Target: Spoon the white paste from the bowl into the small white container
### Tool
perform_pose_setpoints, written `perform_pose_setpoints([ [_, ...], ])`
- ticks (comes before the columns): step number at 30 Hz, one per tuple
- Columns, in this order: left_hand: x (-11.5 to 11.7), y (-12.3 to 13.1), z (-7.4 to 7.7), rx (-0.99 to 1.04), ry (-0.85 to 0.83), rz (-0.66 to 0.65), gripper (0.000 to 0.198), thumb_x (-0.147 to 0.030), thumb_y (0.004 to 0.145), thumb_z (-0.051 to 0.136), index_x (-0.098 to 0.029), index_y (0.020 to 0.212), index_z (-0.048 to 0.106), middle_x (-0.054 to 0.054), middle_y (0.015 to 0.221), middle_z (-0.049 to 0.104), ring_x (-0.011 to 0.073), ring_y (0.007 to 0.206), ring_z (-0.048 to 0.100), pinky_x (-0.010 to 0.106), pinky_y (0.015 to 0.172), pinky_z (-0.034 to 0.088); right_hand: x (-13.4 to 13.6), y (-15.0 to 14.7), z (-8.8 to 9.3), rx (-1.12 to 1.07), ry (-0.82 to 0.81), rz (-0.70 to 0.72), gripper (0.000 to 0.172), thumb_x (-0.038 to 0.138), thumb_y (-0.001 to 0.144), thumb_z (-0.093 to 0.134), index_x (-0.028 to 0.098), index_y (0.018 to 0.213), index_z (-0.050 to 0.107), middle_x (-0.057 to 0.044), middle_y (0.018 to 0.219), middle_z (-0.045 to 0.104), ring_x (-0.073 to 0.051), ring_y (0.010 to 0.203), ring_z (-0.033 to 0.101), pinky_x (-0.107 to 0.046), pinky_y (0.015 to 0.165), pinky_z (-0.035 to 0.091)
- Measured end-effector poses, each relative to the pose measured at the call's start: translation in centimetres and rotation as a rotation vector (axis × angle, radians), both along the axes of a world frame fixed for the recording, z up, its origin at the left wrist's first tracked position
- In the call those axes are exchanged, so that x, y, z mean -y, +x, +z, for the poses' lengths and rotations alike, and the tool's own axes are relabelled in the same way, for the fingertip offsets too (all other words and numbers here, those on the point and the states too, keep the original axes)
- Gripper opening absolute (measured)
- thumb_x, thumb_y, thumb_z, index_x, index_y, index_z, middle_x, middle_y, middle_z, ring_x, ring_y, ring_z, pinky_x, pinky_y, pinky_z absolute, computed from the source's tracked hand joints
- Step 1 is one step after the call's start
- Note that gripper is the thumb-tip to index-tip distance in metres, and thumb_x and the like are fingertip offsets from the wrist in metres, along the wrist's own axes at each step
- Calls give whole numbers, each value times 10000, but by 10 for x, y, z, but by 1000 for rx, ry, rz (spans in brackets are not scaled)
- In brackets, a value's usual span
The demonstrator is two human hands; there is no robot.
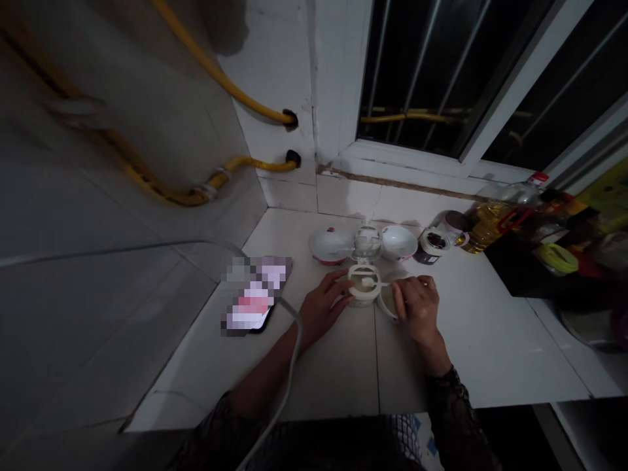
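Note:
A small seasoning jar (363,299) with a white rim stands on the counter, its clear lid (367,242) flipped up at the back. My left hand (324,307) steadies it, fingers and thumb against its left side. Pinched in my right hand (418,306) is the handle of a small white spoon (369,282), whose bowl end lies over the jar's opening. Below my right fingers is a bowl (386,304), partly hidden by that hand; its contents are too dim to make out.
Behind the jar are two white bowls, one left (330,246) and one right (399,243). A dark-labelled jar (432,246) and an oil bottle (485,226) stand further right. A lit phone (260,294) lies at left. A grey cable (296,353) crosses in front of my left forearm.

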State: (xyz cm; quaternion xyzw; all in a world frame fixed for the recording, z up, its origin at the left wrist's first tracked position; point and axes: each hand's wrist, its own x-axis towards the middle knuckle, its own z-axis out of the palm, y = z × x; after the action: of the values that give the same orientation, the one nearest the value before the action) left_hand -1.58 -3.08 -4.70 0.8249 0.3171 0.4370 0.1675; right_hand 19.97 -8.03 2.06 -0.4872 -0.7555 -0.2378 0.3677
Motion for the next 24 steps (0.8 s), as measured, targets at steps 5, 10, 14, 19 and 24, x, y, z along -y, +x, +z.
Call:
perform_pose_setpoints([
  [5, 1, 0, 2, 4, 7, -7, 179, -273, 964, 501, -205, 1120, 555, 133, 1291, 561, 114, 768, 685, 285, 745, 593, 3, 38, -1, -179, -24, -174, 289, 220, 959, 475, 197, 679, 542, 16, 576, 554, -123, 546, 493, -283, 658, 383],
  [10, 0, 0, 2, 6, 37, -6, 172, -261, 964, 497, -195, 1112, 556, 139, 1281, 563, 115, 762, 683, 276, 722, 589, 6, 68, -4, -41, -213, -272, 379, 338, 973, 433, 195, 647, 562, -16, 597, 595, -133, 539, 500, -290, 666, 362],
  [14, 0, 0, 1, 5, 46, 5, 169, -282, 968, 495, -193, 1097, 558, 137, 1277, 567, 116, 768, 683, 282, 727, 592, 8, 67, -8, -41, -422, -226, 448, 398, 976, 372, 203, 617, 555, -30, 568, 590, -146, 554, 506, -276, 624, 340],
  [19, 0, 0, 1, -5, 13, 9, 181, -286, 969, 493, -197, 1113, 559, 137, 1276, 568, 116, 772, 681, 288, 732, 592, 7, 56, -10, -212, -600, -190, 446, 437, 919, 385, 210, 552, 494, -19, 523, 538, -138, 530, 468, -255, 565, 324],
  [24, 1, 0, 1, -1, 5, -1, 178, -273, 964, 501, -200, 1113, 564, 137, 1280, 568, 117, 777, 681, 286, 733, 593, 9, 58, -7, -427, -659, -204, 423, 452, 875, 417, 203, 540, 484, 12, 496, 465, -114, 495, 409, -239, 516, 307],
])
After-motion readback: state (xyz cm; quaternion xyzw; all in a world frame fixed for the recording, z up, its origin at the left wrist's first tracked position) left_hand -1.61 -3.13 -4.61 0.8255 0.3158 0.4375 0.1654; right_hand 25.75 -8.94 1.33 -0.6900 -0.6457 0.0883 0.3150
